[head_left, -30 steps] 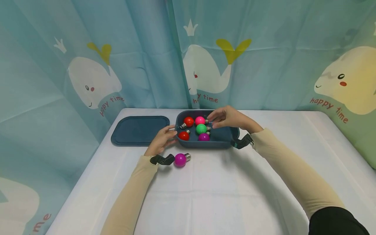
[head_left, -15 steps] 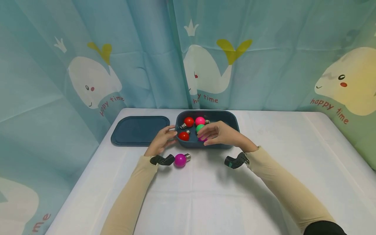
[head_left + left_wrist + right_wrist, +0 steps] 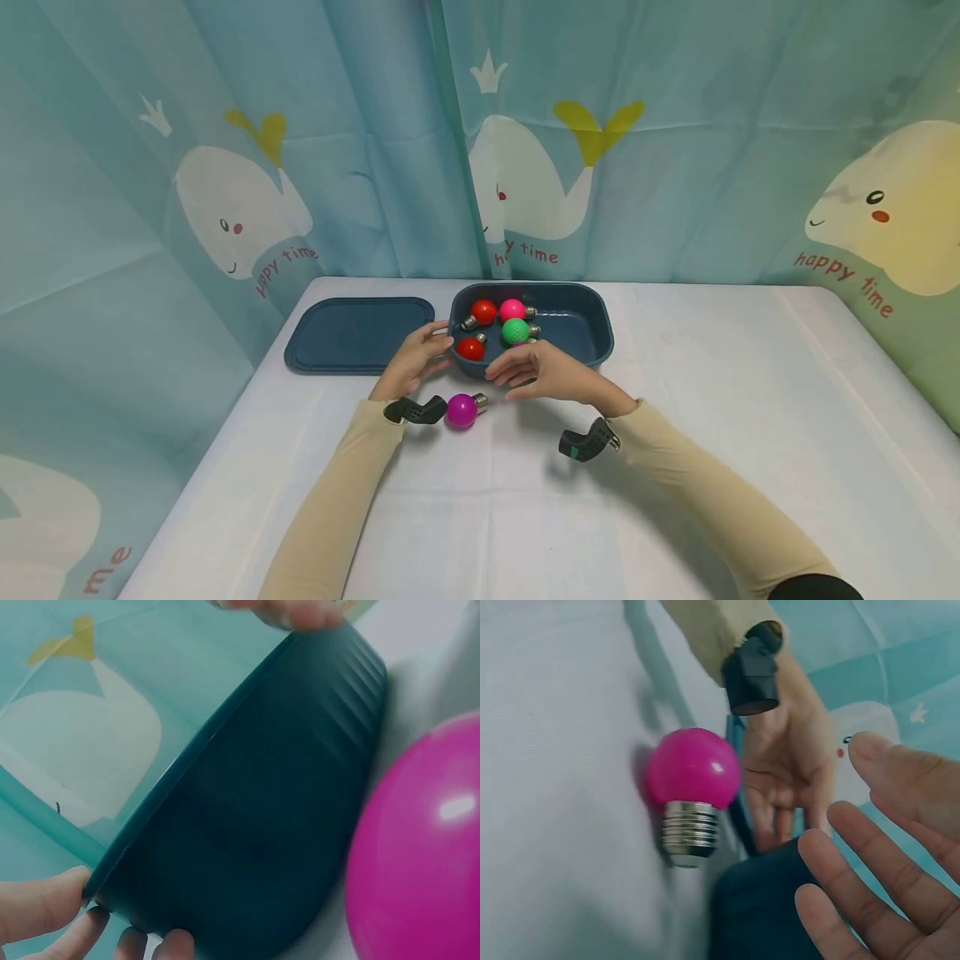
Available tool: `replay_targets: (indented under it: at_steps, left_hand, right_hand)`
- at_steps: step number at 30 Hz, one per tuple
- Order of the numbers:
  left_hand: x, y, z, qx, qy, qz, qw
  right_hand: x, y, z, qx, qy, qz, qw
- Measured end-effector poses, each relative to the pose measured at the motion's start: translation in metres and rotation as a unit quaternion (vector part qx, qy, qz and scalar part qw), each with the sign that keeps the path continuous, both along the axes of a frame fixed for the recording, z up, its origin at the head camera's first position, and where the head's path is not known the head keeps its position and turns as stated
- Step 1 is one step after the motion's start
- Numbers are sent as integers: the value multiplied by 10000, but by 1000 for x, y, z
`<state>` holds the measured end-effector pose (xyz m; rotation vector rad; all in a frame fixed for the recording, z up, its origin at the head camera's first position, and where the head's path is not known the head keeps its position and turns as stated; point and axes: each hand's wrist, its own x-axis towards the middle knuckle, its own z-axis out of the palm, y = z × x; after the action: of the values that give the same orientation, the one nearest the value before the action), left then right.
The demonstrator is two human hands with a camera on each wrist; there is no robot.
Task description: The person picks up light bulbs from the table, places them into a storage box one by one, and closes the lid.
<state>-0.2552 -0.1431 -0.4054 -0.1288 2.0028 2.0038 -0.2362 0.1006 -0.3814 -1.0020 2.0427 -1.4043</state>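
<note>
A dark blue box (image 3: 577,325) holds several coloured light bulbs: two red ones, a pink bulb (image 3: 512,310), a green bulb (image 3: 515,332) and a purple one mostly covered by a hand. At its left end my left hand (image 3: 409,362) holds the rim, thumb at the top edge and fingertips under it against the outer wall in the left wrist view. On the table in front lies a magenta bulb (image 3: 461,412), its metal base pointing right. My right hand (image 3: 553,375) hovers over the box's front edge near that bulb, fingers spread and holding nothing.
A flat dark blue lid (image 3: 360,335) lies left of the box. The white-covered table (image 3: 675,358) backs onto a blue curtain (image 3: 375,167) printed with whales. A black strap device (image 3: 585,442) sits on the right wrist, and another on the left.
My right hand has come from over the box's right part, forward and left toward the magenta bulb. The left hand and the bulbs have stayed in place.
</note>
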Motion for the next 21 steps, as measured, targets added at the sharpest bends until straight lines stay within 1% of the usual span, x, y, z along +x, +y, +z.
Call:
replay_targets:
  at_steps: [10, 19, 21]
  left_hand:
    - [0, 0, -1, -22, 55, -20, 10000]
    - [-1, 0, -1, -1, 31, -20, 10000]
    - [-1, 0, 0, 9, 16, -5, 10000]
  right_hand:
    - [-1, -10, -15, -26, -72, 108, 9999]
    - [-1, -20, -27, 14, -29, -25, 10000]
    - [0, -21, -29, 60, 49, -35, 10000]
